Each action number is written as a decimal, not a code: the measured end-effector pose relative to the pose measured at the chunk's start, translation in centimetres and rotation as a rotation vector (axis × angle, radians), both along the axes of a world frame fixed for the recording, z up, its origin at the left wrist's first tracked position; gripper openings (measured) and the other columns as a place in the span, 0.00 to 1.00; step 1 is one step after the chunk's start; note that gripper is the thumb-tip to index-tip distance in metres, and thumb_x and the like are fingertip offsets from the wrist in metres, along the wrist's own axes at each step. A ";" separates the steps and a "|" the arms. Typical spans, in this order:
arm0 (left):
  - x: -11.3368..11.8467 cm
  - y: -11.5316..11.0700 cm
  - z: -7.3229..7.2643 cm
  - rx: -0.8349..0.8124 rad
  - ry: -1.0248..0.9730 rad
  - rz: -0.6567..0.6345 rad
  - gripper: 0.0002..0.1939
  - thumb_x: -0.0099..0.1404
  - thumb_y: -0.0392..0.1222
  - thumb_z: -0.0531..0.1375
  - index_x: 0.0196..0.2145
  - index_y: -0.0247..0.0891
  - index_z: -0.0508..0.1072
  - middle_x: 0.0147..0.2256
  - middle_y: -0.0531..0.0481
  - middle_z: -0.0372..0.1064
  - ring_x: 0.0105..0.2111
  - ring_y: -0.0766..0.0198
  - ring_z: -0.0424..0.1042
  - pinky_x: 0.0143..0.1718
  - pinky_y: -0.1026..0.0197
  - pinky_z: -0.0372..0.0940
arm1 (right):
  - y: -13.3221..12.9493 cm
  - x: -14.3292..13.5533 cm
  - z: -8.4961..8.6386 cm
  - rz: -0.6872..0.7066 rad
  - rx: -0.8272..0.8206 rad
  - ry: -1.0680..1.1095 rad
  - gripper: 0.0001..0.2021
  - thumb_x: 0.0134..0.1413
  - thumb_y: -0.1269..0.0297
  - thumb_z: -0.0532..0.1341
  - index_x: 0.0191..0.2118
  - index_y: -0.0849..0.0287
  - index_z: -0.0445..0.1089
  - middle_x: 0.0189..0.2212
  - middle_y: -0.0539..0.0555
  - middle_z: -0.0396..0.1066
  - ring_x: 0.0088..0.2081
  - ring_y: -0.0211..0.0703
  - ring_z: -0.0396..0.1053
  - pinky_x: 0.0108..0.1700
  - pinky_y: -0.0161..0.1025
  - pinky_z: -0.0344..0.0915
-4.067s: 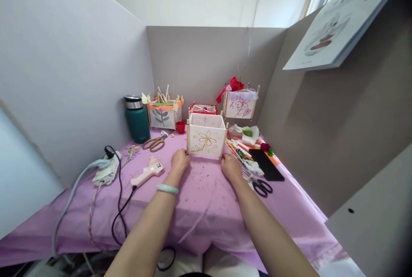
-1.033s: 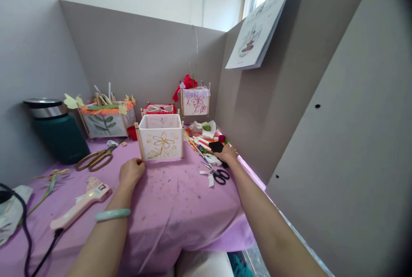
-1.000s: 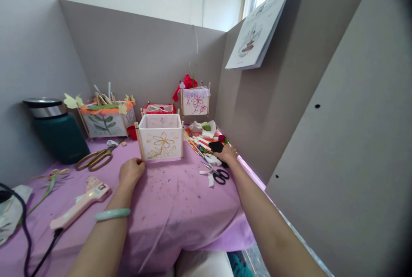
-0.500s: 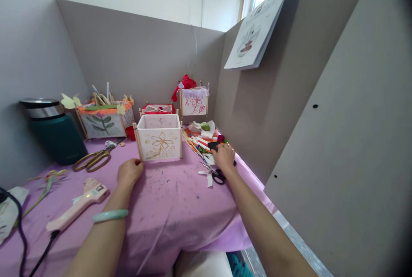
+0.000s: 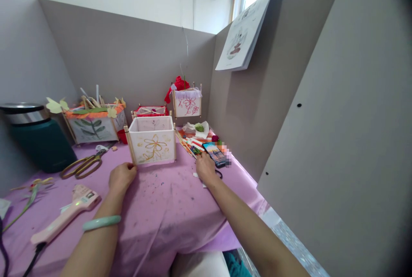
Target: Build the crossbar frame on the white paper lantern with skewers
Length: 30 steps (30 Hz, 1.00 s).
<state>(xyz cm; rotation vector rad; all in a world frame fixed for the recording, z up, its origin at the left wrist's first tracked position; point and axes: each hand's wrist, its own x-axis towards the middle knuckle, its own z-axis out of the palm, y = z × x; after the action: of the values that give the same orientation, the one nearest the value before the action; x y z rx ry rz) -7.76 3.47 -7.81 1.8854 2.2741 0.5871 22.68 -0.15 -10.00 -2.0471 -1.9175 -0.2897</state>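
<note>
My left hand is closed, its fingertips pressed together at the lower left corner of a white box with a yellow flower drawing and wooden corner sticks. My right hand is curled low among the craft pieces, right of the box. Its fingertips are hidden, and what they hold cannot be made out. Beside it lies a phone with a lit screen. Black-handled scissors are mostly covered by this hand. Thin sticks and white-and-red pens lie just beyond it.
A dark green bottle, large scissors and a pink corded tool are on the left of the purple cloth. Behind stand decorated boxes, including a leaf box and a red flower box. Grey partitions enclose the table.
My right hand has moved left and nearer, off the dark phone and over the scissors. The phone now shows a lit screen. My left hand stays at the box corner. The view has shifted slightly.
</note>
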 end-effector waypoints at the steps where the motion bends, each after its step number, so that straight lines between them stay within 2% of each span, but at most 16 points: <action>1: 0.0 0.0 0.0 0.002 0.000 0.000 0.20 0.59 0.46 0.53 0.42 0.35 0.77 0.42 0.37 0.76 0.43 0.45 0.73 0.40 0.55 0.65 | 0.0 0.0 0.0 -0.001 -0.004 0.001 0.15 0.58 0.74 0.50 0.43 0.65 0.72 0.44 0.64 0.68 0.46 0.51 0.65 0.44 0.40 0.61; 9: 0.1 -0.1 -0.1 0.009 -0.002 0.013 0.20 0.60 0.46 0.52 0.43 0.35 0.77 0.42 0.37 0.76 0.43 0.45 0.73 0.39 0.54 0.65 | 0.1 0.0 -0.1 -0.022 -0.039 0.030 0.14 0.60 0.70 0.50 0.45 0.64 0.71 0.43 0.64 0.70 0.41 0.49 0.70 0.41 0.39 0.63; 15: 0.2 -0.2 0.0 0.004 -0.008 0.016 0.20 0.60 0.46 0.52 0.42 0.34 0.77 0.43 0.36 0.75 0.44 0.44 0.72 0.40 0.54 0.65 | -0.1 0.0 0.2 -0.049 0.014 0.070 0.15 0.61 0.60 0.51 0.45 0.62 0.70 0.44 0.62 0.71 0.44 0.49 0.69 0.43 0.39 0.62; 21: 0.3 -0.3 0.2 0.010 -0.025 0.018 0.19 0.60 0.45 0.53 0.42 0.33 0.77 0.43 0.35 0.75 0.45 0.44 0.72 0.41 0.53 0.65 | -0.2 0.0 0.2 -0.049 0.026 0.086 0.12 0.61 0.64 0.52 0.41 0.61 0.71 0.41 0.60 0.71 0.42 0.47 0.69 0.42 0.39 0.61; 26: 0.6 -0.6 0.3 0.033 -0.054 0.027 0.19 0.60 0.45 0.54 0.44 0.33 0.75 0.42 0.36 0.75 0.44 0.46 0.73 0.40 0.55 0.65 | -1.2 -0.3 1.3 -0.026 0.074 0.103 0.15 0.60 0.59 0.53 0.45 0.63 0.69 0.46 0.63 0.68 0.48 0.53 0.63 0.48 0.45 0.57; 30: 0.7 -0.7 0.2 0.044 -0.088 0.037 0.17 0.60 0.43 0.55 0.44 0.36 0.74 0.42 0.39 0.76 0.44 0.51 0.73 0.41 0.58 0.64 | -1.0 -1.1 2.8 0.042 0.088 0.135 0.18 0.63 0.58 0.49 0.47 0.62 0.69 0.48 0.65 0.67 0.53 0.56 0.58 0.54 0.50 0.50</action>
<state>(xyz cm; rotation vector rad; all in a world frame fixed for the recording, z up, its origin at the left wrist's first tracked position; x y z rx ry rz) -7.01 2.76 -7.57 1.8027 2.2630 0.7157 21.59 -1.20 -7.22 -1.9175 -1.8313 -0.2163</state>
